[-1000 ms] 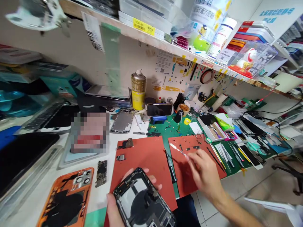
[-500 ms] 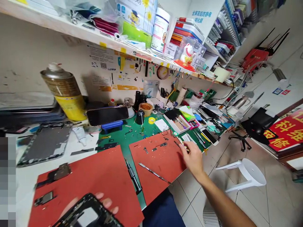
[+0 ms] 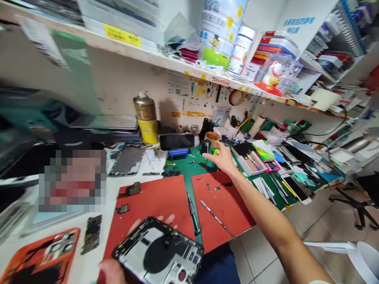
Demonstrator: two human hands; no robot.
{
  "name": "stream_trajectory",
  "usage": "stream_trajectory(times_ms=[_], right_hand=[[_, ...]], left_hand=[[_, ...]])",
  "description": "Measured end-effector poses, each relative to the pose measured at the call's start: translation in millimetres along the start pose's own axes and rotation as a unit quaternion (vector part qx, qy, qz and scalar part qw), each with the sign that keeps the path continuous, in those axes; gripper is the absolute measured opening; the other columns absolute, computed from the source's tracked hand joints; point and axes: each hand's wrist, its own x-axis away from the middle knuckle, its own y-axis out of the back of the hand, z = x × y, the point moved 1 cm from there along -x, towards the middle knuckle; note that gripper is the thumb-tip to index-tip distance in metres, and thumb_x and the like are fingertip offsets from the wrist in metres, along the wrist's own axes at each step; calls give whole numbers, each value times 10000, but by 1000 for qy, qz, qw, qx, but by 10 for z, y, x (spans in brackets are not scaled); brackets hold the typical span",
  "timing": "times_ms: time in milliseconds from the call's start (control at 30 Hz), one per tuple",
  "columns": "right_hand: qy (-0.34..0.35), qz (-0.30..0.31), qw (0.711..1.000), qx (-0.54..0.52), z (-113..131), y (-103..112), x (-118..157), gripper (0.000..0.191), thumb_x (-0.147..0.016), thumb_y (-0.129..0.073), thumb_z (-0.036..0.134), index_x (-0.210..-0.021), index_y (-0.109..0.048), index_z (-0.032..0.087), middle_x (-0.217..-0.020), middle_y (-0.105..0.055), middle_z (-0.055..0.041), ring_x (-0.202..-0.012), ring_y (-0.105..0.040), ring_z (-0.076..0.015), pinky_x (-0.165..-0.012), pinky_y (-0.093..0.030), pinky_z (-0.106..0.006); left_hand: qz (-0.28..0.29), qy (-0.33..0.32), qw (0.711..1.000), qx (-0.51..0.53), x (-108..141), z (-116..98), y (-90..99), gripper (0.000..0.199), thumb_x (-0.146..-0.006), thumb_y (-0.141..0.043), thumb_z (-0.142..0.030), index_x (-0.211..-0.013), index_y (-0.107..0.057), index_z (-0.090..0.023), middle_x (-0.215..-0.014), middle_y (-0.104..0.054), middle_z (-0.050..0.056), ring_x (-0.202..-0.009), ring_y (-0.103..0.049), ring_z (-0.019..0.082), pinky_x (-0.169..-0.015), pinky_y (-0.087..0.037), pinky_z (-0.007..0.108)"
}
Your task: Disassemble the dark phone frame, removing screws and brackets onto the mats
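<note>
My left hand (image 3: 114, 272) grips an opened phone housing (image 3: 160, 252) at the bottom of the view. Its inside faces up, with a round black pad in the middle and camera openings at the lower right. Fingertips show behind the far edge. My right hand (image 3: 221, 159) is stretched over the green mat, thumb and fingers apart, holding nothing that I can see. Close by are a small black bottle (image 3: 205, 146) and a yellow round piece (image 3: 217, 152), partly covered by the hand. A screwdriver (image 3: 193, 215) and a metal pry tool (image 3: 217, 219) lie on the work surface.
Small phone parts (image 3: 134, 188) rest on the red mat (image 3: 160, 197). An orange phone housing (image 3: 68, 236) and a circuit board (image 3: 92, 232) lie at left. Behind stand a phone (image 3: 177, 141) on a blue stand and a spray can (image 3: 145, 118). A loaded shelf (image 3: 124, 49) overhangs the table.
The view has swung left. My right hand has gone from the red mat's right side towards the black bottle, and its fingers have spread. The housing in my left hand shows more fully.
</note>
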Motion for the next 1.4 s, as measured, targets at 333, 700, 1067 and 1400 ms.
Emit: stream_trajectory(times_ms=[333,700,1067,1400], right_hand=[[89,49,992,-69,547,230,193,694,-928,-724,652,-1409,-661,156,-1369,-700,-187,-1232,-671,-344,-1082,-524,-528],[474,287,830,61,1428,740,1452,316,-1093,-646,344,-1394,-644,247,-1268,-747,-101,-1072,-747,-256,-913,-696,-437],[514,294,800,99,1631,644,1442,359,-1099,-624,274,-1447,-631,186,-1193,-749,-113,-1003,-700,-264,-913,-685,-476],[477,352,799,102,1763,671,1450,238,-1126,-539,220,-1338,-642,181,-1124,-728,-106,-941,-668,-268,-815,-662,-463]], left_hand=[[69,41,996,40,12,61,192,714,-948,-785,-626,-1554,-594,-301,-1337,-782,151,-1198,-764,397,-1057,-592,599],[144,116,980,70,9,65,244,705,-968,-727,-687,-1518,-641,-253,-1342,-769,143,-1204,-751,379,-1096,-558,555],[143,111,980,75,-1,64,282,643,-980,-726,-659,-1460,-693,-232,-1347,-771,140,-1263,-720,379,-1154,-511,537],[153,128,974,104,-25,65,313,693,-971,-747,-652,-1513,-657,-231,-1378,-763,156,-1277,-716,395,-1153,-505,539]])
